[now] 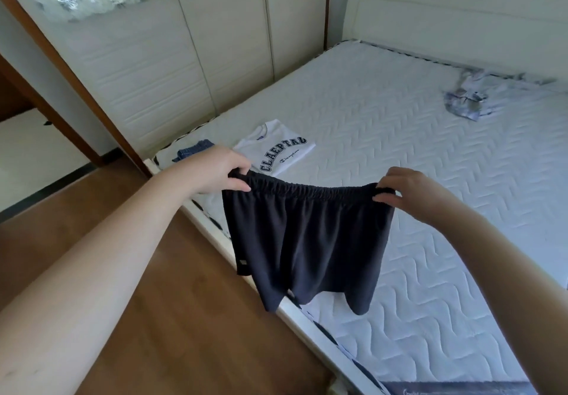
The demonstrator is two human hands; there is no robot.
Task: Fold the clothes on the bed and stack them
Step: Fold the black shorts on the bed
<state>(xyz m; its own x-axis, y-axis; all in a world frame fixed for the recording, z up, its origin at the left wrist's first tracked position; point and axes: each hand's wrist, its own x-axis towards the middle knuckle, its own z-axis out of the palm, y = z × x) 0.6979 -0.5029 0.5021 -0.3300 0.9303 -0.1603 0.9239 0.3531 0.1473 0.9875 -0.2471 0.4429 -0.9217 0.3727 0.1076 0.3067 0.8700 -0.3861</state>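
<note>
A pair of dark navy shorts (307, 241) hangs in the air over the near edge of the bed, legs dangling down. My left hand (215, 168) pinches the left end of the elastic waistband and my right hand (408, 190) pinches the right end, stretching it flat. A folded white T-shirt with dark lettering (276, 148) lies on the mattress behind the shorts. Next to it, at the bed's corner, a folded blue denim item (193, 148) is partly hidden by my left hand. A crumpled pale patterned garment (473, 99) lies at the far right of the bed.
The white quilted mattress (384, 136) fills the right side of the view. A white wardrobe with sliding doors (190, 44) stands along the far side. Wooden floor (172, 287) lies to the left of the bed frame.
</note>
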